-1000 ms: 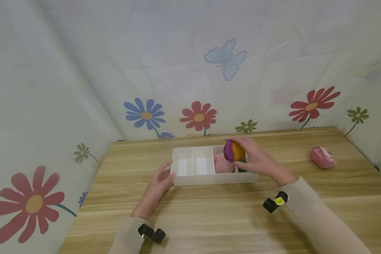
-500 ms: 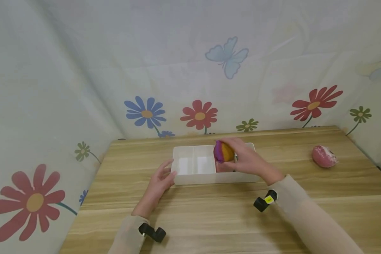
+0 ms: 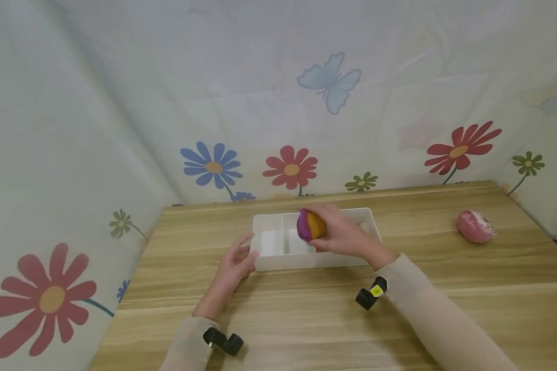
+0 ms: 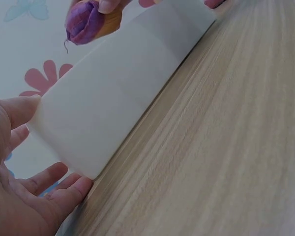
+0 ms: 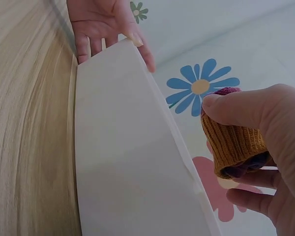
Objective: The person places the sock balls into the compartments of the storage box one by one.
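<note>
Above the bench, a likely soft knit roll is pinched mid-body by the right hand, left hand relaxed against the tray.

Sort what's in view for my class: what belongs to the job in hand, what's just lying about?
Belongs to the job:
- purple-and-mustard knitted roll, held by the right grip
- white divided box, touched by the left grip

Apparently lying about:
- pink-and-white bundle, untouched on the wooden table, perhaps awaiting its turn
- flower-print backdrop, only scenery
</note>
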A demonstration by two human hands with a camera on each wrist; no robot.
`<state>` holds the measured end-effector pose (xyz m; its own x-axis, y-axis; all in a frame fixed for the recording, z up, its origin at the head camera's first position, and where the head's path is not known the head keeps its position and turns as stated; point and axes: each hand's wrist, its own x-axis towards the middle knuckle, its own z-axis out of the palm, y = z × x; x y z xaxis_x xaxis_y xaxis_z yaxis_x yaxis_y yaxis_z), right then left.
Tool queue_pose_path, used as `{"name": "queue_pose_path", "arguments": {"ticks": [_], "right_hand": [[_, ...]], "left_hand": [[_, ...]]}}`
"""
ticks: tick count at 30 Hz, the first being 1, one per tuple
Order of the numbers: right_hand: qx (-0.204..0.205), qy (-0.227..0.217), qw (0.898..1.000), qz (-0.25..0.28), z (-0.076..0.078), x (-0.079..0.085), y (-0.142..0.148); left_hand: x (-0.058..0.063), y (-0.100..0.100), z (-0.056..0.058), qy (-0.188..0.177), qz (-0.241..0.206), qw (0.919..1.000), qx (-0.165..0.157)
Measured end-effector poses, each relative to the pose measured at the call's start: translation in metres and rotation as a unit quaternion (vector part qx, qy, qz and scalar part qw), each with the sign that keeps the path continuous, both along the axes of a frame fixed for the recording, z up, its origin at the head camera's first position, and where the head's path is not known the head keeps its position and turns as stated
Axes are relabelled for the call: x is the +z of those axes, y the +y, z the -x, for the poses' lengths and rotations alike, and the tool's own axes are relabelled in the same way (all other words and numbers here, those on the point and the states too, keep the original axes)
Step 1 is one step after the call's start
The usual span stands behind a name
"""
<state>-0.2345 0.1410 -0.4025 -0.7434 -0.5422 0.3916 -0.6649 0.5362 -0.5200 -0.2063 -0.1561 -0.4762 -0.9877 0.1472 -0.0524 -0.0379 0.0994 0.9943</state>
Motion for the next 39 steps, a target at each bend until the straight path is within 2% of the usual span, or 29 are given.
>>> {"name": "queue_pose_path", "arguments": {"ticks": [6,14,22,30,39], "right_hand": [[0.006,-0.017,1.0,-0.006,0.002,-0.005,-0.006],[0.009,-0.014,1.0,-0.014,0.006,-0.011,-0.013],[0.005,-0.016,1.0,-0.021,0.009,-0.015,-0.019],[0.007,0.001,0.999,-0.038,0.012,-0.021,-0.022],[0.011,0.008,0.998,-0.058,0.009,-0.019,-0.018]], "left_hand": [[0.003,0.001,0.0,-0.014,-0.006,0.9999,-0.006],[0.024,0.005,-0.011,-0.016,0.003,0.9998,-0.015],[0.001,0.001,-0.001,-0.005,-0.003,1.0,0.006],[0.003,0.001,-0.002,-0.006,0.0,1.0,0.004],[0.003,0.001,-0.002,-0.01,-0.004,0.9999,0.0]]}}
